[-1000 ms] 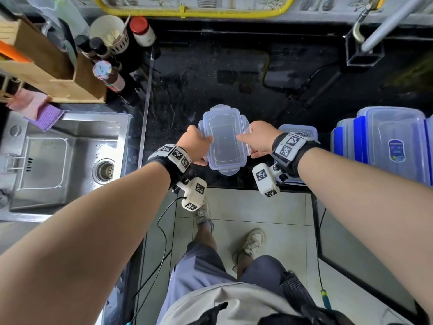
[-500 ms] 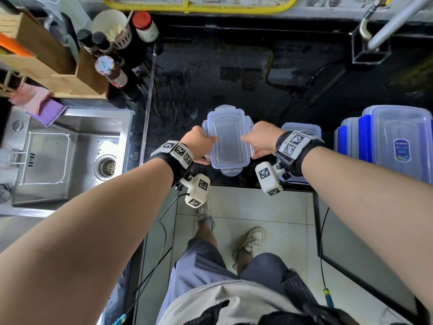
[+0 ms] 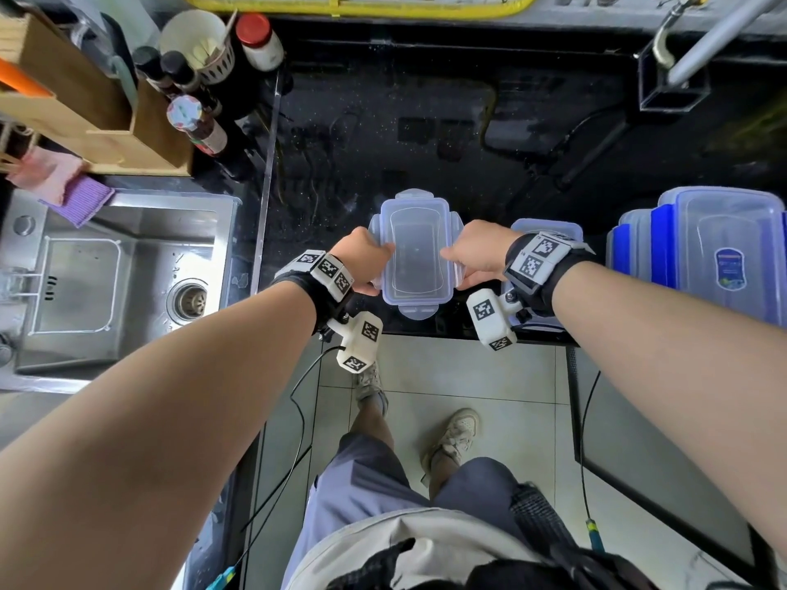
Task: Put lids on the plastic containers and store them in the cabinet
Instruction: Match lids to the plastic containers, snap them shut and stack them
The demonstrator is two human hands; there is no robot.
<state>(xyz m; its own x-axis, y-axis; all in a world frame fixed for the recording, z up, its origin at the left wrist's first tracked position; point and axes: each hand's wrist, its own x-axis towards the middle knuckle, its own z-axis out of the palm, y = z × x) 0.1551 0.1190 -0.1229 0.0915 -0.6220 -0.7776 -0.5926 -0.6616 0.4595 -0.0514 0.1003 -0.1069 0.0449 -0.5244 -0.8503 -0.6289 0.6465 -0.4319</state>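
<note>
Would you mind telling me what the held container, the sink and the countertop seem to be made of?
The held container: clear, faintly frosted plastic; the dark surface shows through. The sink: brushed stainless steel, by its grey sheen. The countertop: probably polished stone, black, speckled, reflective.

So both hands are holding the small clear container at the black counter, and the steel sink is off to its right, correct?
Not quite. In the head view the steel sink lies to the left of the small clear container, not its right. The left hand and right hand do both hold it at the black counter.
</note>
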